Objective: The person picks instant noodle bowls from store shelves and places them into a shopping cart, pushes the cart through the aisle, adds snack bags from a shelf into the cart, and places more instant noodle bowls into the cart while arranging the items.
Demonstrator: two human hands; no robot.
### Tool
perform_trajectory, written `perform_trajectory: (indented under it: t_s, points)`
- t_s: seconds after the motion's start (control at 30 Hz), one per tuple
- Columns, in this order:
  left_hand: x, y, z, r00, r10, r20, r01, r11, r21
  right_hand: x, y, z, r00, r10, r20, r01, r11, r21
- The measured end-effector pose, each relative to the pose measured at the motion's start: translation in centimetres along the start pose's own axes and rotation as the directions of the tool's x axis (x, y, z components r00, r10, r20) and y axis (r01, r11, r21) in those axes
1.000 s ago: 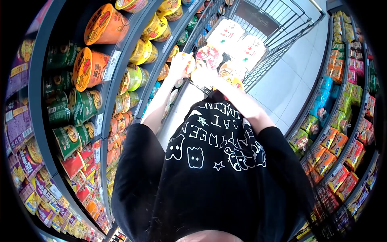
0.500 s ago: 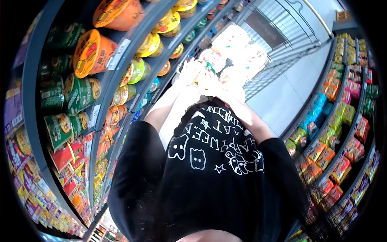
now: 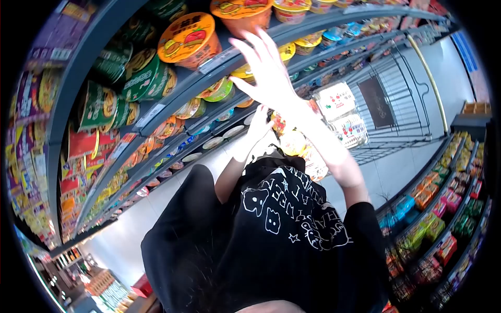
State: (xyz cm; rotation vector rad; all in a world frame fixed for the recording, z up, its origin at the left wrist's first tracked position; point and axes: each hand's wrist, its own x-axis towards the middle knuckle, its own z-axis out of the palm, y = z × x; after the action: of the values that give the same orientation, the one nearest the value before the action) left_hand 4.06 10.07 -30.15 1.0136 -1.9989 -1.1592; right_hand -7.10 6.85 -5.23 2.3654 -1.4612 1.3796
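My right hand (image 3: 269, 68) is raised across the shelf edge with its fingers spread and nothing in them. Its fingertips are just below a big orange instant noodle bowl (image 3: 242, 15); a second orange noodle bowl (image 3: 188, 40) stands to the left. Lower down, my left hand (image 3: 257, 128) is over the near side of the shopping cart (image 3: 407, 133), fingers apart, close to a small red-and-yellow package (image 3: 280, 124). I cannot tell whether it touches that package. White-labelled packs (image 3: 335, 101) with red prints lie in the cart. Bright light washes out some goods, and my right forearm hides part of them.
Green noodle cups (image 3: 143, 78) fill the shelf left of the orange bowls. A grey shelf rail (image 3: 172, 96) with price tags runs along its front. Lower shelves hold more cups. Across the aisle, a rack (image 3: 433, 208) carries colourful noodle packs.
My right hand has left the cart's goods and risen to the shelf, fingers spread. My left hand has come away from the bright goods. The view has turned towards the shelf.
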Motion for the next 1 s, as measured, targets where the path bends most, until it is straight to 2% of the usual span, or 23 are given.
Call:
perform_trajectory:
  t_s: [0.03, 0.1, 0.17, 0.23, 0.27, 0.33, 0.37, 0.43, 0.47, 0.5, 0.57, 0.6, 0.8, 0.83, 0.9, 0.97, 1.0]
  points:
    - [-0.1, -0.7, 0.4, 0.999, 0.032, 0.032, -0.032, 0.999, 0.02, 2.4, -0.8, 0.7, 0.991, -0.134, -0.01, 0.134, 0.991, -0.001]
    - [-0.1, 3.2, -0.5, 0.996, -0.021, 0.092, 0.005, 0.985, 0.173, 6.3, -2.8, 1.7, 0.941, -0.338, 0.006, 0.337, 0.94, -0.054]
    - [-0.2, 4.7, -0.3, 0.987, -0.085, 0.137, 0.065, 0.987, 0.15, 9.9, -4.1, 2.2, 0.889, -0.272, 0.369, 0.322, 0.943, -0.08]
    - [-0.5, 5.9, 0.0, 0.982, -0.102, 0.156, 0.08, 0.986, 0.145, 12.5, -4.8, 2.5, 0.839, -0.121, 0.531, 0.225, 0.965, -0.135]
    - [-0.9, 6.1, 0.1, 0.976, -0.133, 0.175, 0.114, 0.987, 0.114, 13.6, -5.1, 2.9, 0.794, 0.012, 0.608, 0.158, 0.961, -0.227]
    - [-1.7, 7.3, 0.0, 0.974, -0.136, 0.181, 0.135, 0.991, 0.018, 14.6, -3.8, 4.4, 0.682, 0.116, 0.722, 0.068, 0.973, -0.221]
    - [-2.3, 7.4, -0.1, 0.977, -0.14, 0.163, 0.14, 0.99, 0.015, 15.0, -3.2, 4.8, 0.599, 0.15, 0.787, 0.017, 0.98, -0.2]
    - [-3.4, 7.1, 0.0, 0.985, -0.121, 0.127, 0.122, 0.993, 0.004, 15.6, -2.7, 5.2, 0.492, 0.169, 0.854, 0.081, 0.968, -0.238]
    - [-4.0, 6.9, 0.0, 0.966, -0.216, 0.145, 0.215, 0.976, 0.021, 15.6, -2.2, 5.2, 0.49, 0.125, 0.863, 0.052, 0.984, -0.172]
    - [-4.4, 6.6, -0.1, 0.966, -0.222, 0.128, 0.223, 0.975, 0.014, 15.6, -2.5, 5.6, 0.489, 0.165, 0.857, 0.08, 0.969, -0.233]
    - [-5.1, 5.9, -0.1, 0.969, -0.206, 0.139, 0.2, 0.978, 0.053, 15.3, -2.2, 5.5, 0.524, 0.116, 0.844, 0.076, 0.98, -0.182]
    - [-5.3, 5.5, -0.1, 0.977, -0.182, 0.115, 0.169, 0.979, 0.112, 15.3, -2.3, 5.8, 0.528, 0.155, 0.835, 0.084, 0.969, -0.233]
    - [-4.9, 5.6, -0.7, 0.963, -0.225, 0.146, 0.206, 0.969, 0.133, 14.6, -2.1, 5.6, 0.598, 0.089, 0.797, 0.077, 0.983, -0.167]
    - [-4.7, 5.2, -0.5, 0.967, -0.215, 0.138, 0.195, 0.97, 0.142, 14.7, -2.6, 5.4, 0.579, 0.096, 0.81, 0.126, 0.971, -0.205]
    - [-4.7, 4.3, -0.2, 0.977, -0.18, 0.118, 0.152, 0.964, 0.219, 13.6, -2.1, 5.0, 0.714, -0.068, 0.697, 0.16, 0.985, -0.067]
    - [-4.6, 3.4, 0.0, 0.978, -0.152, 0.143, 0.128, 0.978, 0.166, 12.0, -1.4, 5.2, 0.879, -0.195, 0.436, 0.174, 0.981, 0.088]
    - [-4.4, 4.3, -0.4, 0.963, -0.2, 0.179, 0.17, 0.971, 0.17, 10.7, -0.8, 4.9, 0.933, -0.269, 0.241, 0.233, 0.958, 0.166]
